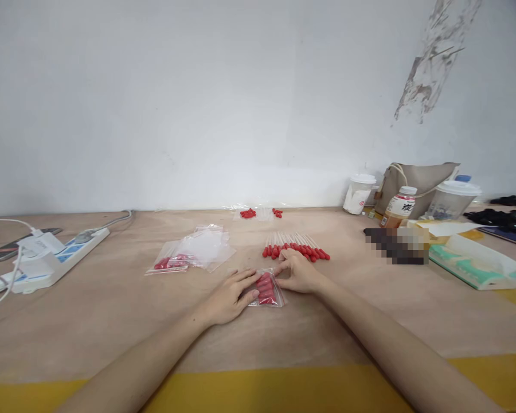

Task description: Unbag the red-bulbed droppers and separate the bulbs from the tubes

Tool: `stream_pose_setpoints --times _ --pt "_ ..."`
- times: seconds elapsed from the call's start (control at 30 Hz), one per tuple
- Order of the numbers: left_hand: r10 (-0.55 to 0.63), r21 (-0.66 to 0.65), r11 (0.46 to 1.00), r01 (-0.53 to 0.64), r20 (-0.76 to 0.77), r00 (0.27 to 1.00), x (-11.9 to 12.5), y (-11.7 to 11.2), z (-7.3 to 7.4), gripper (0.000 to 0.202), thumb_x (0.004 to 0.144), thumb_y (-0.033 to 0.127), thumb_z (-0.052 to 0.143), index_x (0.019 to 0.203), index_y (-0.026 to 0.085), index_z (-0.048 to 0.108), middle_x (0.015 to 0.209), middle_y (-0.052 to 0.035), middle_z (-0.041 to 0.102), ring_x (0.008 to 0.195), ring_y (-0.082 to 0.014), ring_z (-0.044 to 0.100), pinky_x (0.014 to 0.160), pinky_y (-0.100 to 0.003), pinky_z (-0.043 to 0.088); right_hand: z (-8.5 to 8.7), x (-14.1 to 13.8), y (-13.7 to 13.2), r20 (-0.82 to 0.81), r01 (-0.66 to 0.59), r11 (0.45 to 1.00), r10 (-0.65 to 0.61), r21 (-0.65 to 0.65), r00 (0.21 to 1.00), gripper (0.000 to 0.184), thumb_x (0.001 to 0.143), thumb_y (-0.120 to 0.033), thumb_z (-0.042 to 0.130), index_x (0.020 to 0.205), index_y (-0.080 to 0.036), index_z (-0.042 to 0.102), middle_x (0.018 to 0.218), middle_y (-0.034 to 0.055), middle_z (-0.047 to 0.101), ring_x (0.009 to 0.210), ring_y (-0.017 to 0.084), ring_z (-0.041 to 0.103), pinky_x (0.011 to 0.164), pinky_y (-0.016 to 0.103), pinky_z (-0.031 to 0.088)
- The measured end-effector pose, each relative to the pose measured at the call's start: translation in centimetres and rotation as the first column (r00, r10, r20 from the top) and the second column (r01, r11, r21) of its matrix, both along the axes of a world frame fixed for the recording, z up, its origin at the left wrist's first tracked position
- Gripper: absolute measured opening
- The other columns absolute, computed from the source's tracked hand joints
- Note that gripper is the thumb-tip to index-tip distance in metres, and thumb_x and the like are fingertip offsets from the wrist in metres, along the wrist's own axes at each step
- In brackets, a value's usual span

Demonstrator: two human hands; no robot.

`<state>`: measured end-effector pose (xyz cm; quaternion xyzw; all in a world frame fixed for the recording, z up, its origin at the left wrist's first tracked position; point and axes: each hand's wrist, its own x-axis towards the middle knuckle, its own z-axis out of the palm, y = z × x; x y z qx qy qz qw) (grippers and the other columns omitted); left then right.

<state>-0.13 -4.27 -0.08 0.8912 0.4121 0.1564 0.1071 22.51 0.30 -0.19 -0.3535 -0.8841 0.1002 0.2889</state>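
A small clear zip bag (279, 296) lies on the table in front of me, with several red, rounded pieces (265, 288) inside. My left hand (232, 295) rests on the bag's left side, fingers stretched and thumb apart. At the bag's right edge is my right hand (298, 272), its fingers bent and the tips touching the plastic. Just beyond the right hand lies a row of white sticks with red, bulb-shaped ends (303, 249), the red ends towards me. To the left, a pile of clear zip bags (206, 244) includes some with red pieces inside.
Against the wall, more red pieces (248, 213) lie on clear plastic. A power strip (75, 250) with chargers is at left. On the right are a lidded cup (359, 195), a drink bottle (399, 207), a grey bag (425, 178) and a tissue pack (475, 264).
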Motion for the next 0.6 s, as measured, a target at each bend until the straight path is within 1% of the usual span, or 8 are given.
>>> stream_pose_setpoints --times 0.07,0.13,0.2,0.27,0.37,0.43,0.5,0.6 --pt "0.019 0.008 1.0 -0.019 0.006 1.0 0.11 -0.09 -0.09 0.046 0.088 0.046 0.029 0.129 0.027 0.035 0.134 -0.0033 0.039 0.125 -0.0181 0.031 0.104 -0.04 0.022 -0.02 0.19 0.05 0.017 -0.057 0.995 0.059 -0.085 0.998 0.015 0.069 -0.029 0.062 0.08 -0.022 0.069 0.076 0.0018 0.049 0.072 0.013 0.046 0.065 0.025 0.037" --pt "0.027 0.018 0.999 -0.028 0.016 0.999 0.16 -0.09 -0.2 0.046 0.088 0.046 0.03 0.129 0.027 0.036 0.133 -0.0031 0.04 0.125 -0.018 0.031 0.104 -0.039 0.023 -0.05 0.41 0.16 -0.004 -0.121 0.971 0.123 -0.206 0.992 0.022 0.069 -0.034 0.063 0.087 -0.022 0.068 0.08 0.0012 0.049 0.071 0.012 0.047 0.065 0.024 0.038" --pt "0.033 0.023 0.999 -0.034 0.022 0.999 0.16 -0.02 -0.29 0.046 0.087 0.046 0.03 0.128 0.027 0.038 0.132 -0.003 0.041 0.124 -0.0177 0.033 0.103 -0.039 0.023 0.01 0.6 0.26 -0.031 -0.164 0.94 0.162 -0.3 0.986 0.031 0.064 -0.039 0.066 0.09 -0.022 0.066 0.081 0.0003 0.049 0.073 0.012 0.047 0.066 0.023 0.038" --pt "0.044 0.021 0.999 -0.045 0.024 0.999 0.16 0.06 -0.33 0.046 0.087 0.046 0.03 0.127 0.025 0.039 0.132 -0.0039 0.042 0.123 -0.0173 0.033 0.103 -0.038 0.023 0.14 0.7 0.3 -0.041 -0.184 0.919 0.181 -0.349 0.983 0.038 0.057 -0.04 0.071 0.088 -0.02 0.066 0.08 -0.0008 0.05 0.074 0.013 0.047 0.066 0.023 0.037" --pt "0.053 0.012 0.998 -0.054 0.026 0.998 0.17 0.13 -0.35 0.045 0.087 0.046 0.03 0.127 0.025 0.04 0.131 -0.0043 0.042 0.123 -0.0172 0.034 0.104 -0.039 0.022 0.26 0.71 0.27 -0.043 -0.16 0.911 0.155 -0.381 0.987 0.043 0.05 -0.039 0.074 0.086 -0.018 0.066 0.071 -0.0029 0.049 0.067 0.011 0.046 0.059 0.021 0.035" --pt "0.059 0.008 0.998 -0.059 0.038 0.998 0.16 0.14 -0.39 0.045 0.088 0.045 0.031 0.126 0.025 0.04 0.131 -0.0038 0.043 0.123 -0.0174 0.034 0.104 -0.039 0.022 0.2 0.63 0.24 -0.054 -0.125 0.895 0.113 -0.428 0.992 0.042 0.05 -0.037 0.074 0.086 -0.017 0.066 0.06 -0.0054 0.045 0.057 0.008 0.041 0.051 0.019 0.031" --pt "0.075 0.009 0.997 -0.076 0.057 0.996 0.06 0.09 -0.45 0.044 0.088 0.045 0.031 0.126 0.025 0.041 0.13 -0.0039 0.044 0.123 -0.0179 0.034 0.104 -0.04 0.022 0.04 0.42 0.18 -0.101 -0.122 0.861 0.082 -0.494 0.991 0.042 0.051 -0.035 0.073 0.088 -0.016 0.066 0.052 -0.0072 0.04 0.049 0.006 0.036 0.046 0.018 0.028" --pt "0.09 0.005 0.996 -0.091 0.073 0.993 -0.26 -0.11 -0.51 0.045 0.087 0.045 0.032 0.126 0.024 0.041 0.131 -0.0048 0.043 0.123 -0.0188 0.034 0.104 -0.041 0.022 -0.26 -0.19 -0.04 -0.271 -0.227 0.78 0.076 -0.583 0.96 0.049 0.052 -0.033 0.072 0.097 -0.016 0.063 0.057 -0.0057 0.05 0.049 0.006 0.04 0.046 0.018 0.032"
